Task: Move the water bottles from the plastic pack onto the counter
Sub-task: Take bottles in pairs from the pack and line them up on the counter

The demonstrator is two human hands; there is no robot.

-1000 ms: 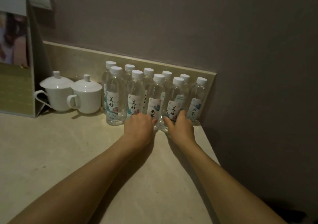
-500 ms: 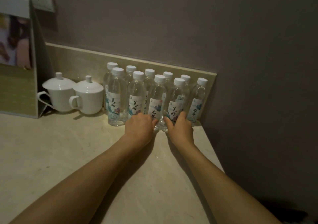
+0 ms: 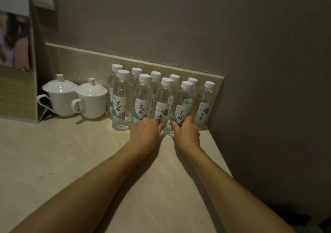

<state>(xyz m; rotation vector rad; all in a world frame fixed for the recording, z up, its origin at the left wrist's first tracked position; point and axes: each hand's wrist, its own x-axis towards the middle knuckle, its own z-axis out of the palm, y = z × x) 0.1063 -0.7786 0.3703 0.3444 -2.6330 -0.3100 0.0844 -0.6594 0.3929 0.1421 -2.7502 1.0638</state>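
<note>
Several clear water bottles [image 3: 123,105] with white caps and printed labels stand upright in two rows on the beige counter [image 3: 75,157], against the low backsplash at the back right. My left hand [image 3: 146,131] is curled around the base of the second front-row bottle [image 3: 143,96], its thumb touching the third bottle [image 3: 165,100]. My right hand [image 3: 187,134] wraps the base of the fourth front-row bottle [image 3: 184,102]. The bottoms of these bottles are hidden behind my hands.
Two white lidded cups [image 3: 61,98] [image 3: 92,101] stand left of the bottles. A standing card holder [image 3: 18,82] is at the far left. The counter ends at the dark wall [image 3: 268,107] on the right, close to the last bottle [image 3: 206,103].
Both hands stay at the bases of the front-row bottles. The bottles have not moved, and the view has only shifted slightly.
</note>
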